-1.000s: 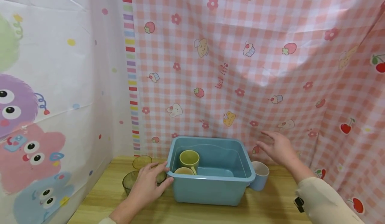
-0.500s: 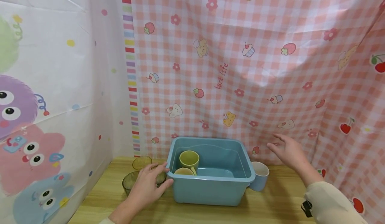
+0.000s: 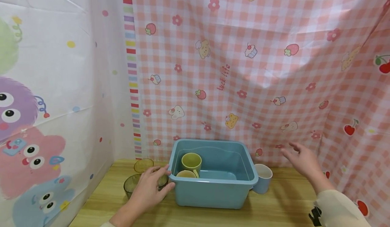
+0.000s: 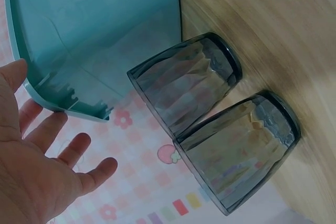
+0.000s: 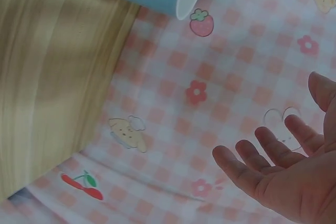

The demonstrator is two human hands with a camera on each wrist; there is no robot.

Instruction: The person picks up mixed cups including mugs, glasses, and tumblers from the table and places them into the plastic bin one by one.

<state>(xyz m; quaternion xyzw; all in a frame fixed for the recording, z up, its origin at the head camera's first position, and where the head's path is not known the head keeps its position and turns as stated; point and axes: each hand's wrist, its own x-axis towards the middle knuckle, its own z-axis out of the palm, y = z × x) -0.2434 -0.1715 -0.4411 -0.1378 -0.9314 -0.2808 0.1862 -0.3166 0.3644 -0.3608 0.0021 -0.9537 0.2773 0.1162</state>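
A blue plastic bin (image 3: 212, 195) stands on the wooden table, with a green mug (image 3: 191, 160) and a paler yellow mug (image 3: 186, 174) inside at its left end. My left hand (image 3: 150, 188) touches the bin's left rim with spread, relaxed fingers. In the left wrist view, two dark clear glasses (image 4: 186, 82) stand beside the bin. To the right of the bin is a blue cup (image 3: 262, 179) with a white inside, also seen in the right wrist view. My right hand (image 3: 304, 159) hangs in the air to the right of that cup, fingers loosely bent and holding nothing.
Behind the dark glasses stands an amber glass (image 3: 144, 165), partly covered by the left hand. A pink checked cloth (image 3: 225, 68) hangs close behind the bin, and a white printed cloth (image 3: 61, 85) hangs at the left. Bare wooden table (image 3: 274, 210) shows at the front right.
My right hand has moved right and a little down, away from the bin and the blue cup. The left hand and the bin stay where they were.
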